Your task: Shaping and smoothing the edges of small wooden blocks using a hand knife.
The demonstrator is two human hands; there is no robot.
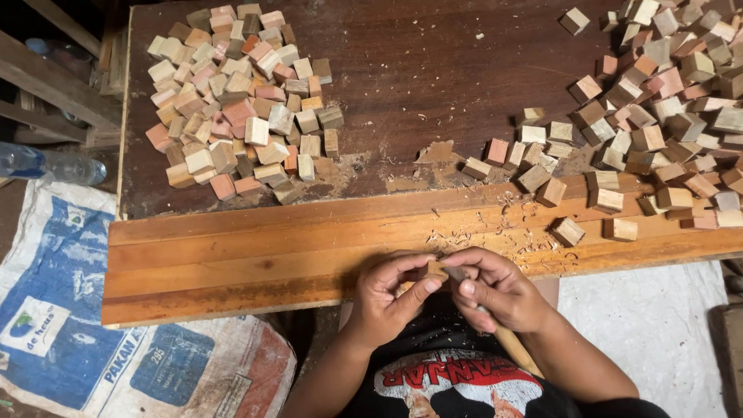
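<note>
While left hand (391, 298) pinches small wooden block (435, 268), right hand (495, 290) clenched on wooden-handled knife (503, 333)

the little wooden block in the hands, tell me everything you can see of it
The small wooden block is pale tan, seemingly raw wood, mostly hidden by fingers. The left hand pinches it between thumb and fingers above the near edge of the orange-brown plank. The right hand presses a wooden-handled tool against its right side. Its exact shape cannot be told.

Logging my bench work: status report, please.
Left hand pinching small wooden block. Right hand gripping wooden-handled carving knife, blade at the block. Nothing in the way.
</note>
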